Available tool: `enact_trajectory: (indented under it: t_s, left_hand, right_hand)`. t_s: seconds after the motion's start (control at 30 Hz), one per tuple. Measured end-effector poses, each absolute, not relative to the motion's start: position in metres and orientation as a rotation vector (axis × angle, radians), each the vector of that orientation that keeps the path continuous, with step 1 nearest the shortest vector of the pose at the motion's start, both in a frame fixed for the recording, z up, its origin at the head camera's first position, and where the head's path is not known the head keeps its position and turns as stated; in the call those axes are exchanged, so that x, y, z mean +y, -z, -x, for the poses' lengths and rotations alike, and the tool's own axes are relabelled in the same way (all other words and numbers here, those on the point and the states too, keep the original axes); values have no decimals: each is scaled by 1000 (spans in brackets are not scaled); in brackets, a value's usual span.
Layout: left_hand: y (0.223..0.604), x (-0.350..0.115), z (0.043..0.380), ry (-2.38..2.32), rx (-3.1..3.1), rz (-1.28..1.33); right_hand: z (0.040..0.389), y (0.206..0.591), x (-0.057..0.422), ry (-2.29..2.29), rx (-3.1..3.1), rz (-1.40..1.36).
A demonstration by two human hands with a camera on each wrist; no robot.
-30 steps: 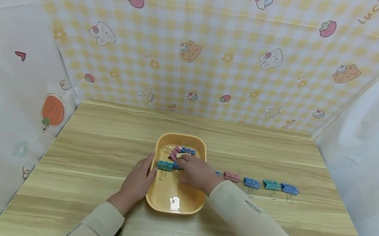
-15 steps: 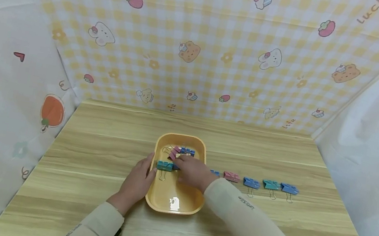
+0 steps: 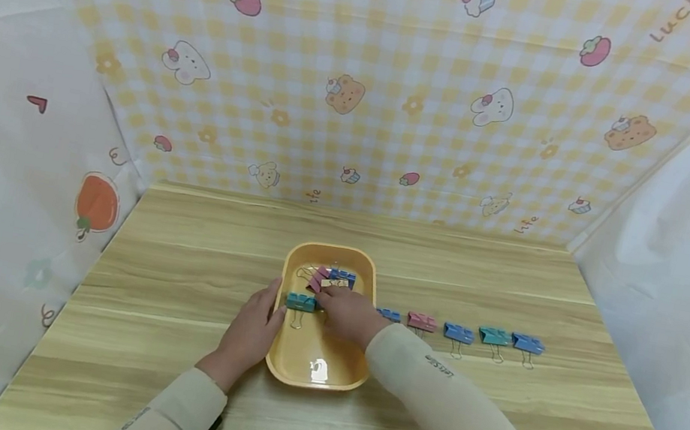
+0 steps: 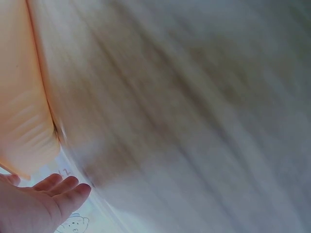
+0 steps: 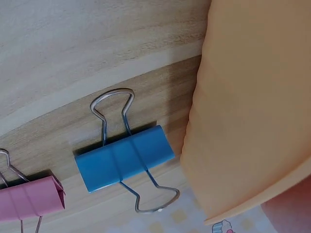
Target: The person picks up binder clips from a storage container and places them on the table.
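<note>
A yellow-orange plastic tray (image 3: 311, 384) stands on the wooden table. My left hand (image 3: 251, 327) rests against its left wall, fingers straight in the left wrist view. My right hand (image 3: 347, 313) reaches over the right rim into the tray, fingertips down. Its fingers cover the spot where a blue binder clip showed earlier, so their grip is hidden. Beside the fingertips lies a teal binder clip (image 3: 300, 303), handle toward me. Just beyond them are a yellow binder clip (image 3: 334, 285), a pink binder clip (image 3: 317, 280) and a dark blue binder clip (image 3: 344, 276).
Right of the tray, several binder clips form a row on the table: a blue clip (image 5: 125, 158) closest to the tray wall, a pink clip (image 3: 421, 322), another blue clip (image 3: 458, 333), a teal clip (image 3: 494, 337) and a blue clip (image 3: 527, 344) at the end.
My right hand has shifted slightly left inside the tray and now hides the blue clip beside the teal one. More of the table's nearest blue clip shows. My left hand stays put.
</note>
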State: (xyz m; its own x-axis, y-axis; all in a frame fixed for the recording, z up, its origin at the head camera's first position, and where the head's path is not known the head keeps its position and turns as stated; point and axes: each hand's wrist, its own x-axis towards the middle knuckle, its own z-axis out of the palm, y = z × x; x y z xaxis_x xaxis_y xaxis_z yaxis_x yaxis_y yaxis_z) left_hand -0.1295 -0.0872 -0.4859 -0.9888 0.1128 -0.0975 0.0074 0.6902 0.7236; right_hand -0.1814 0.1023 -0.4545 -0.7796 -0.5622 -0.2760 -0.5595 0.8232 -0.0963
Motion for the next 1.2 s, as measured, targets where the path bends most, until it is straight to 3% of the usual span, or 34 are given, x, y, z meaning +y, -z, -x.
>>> enact_trajectory:
  t_s: [1.2]
  left_hand:
    - [488,-88,130,-1208,2753,-95]
  right_hand:
    - [182,457,98,-59,2748,939]
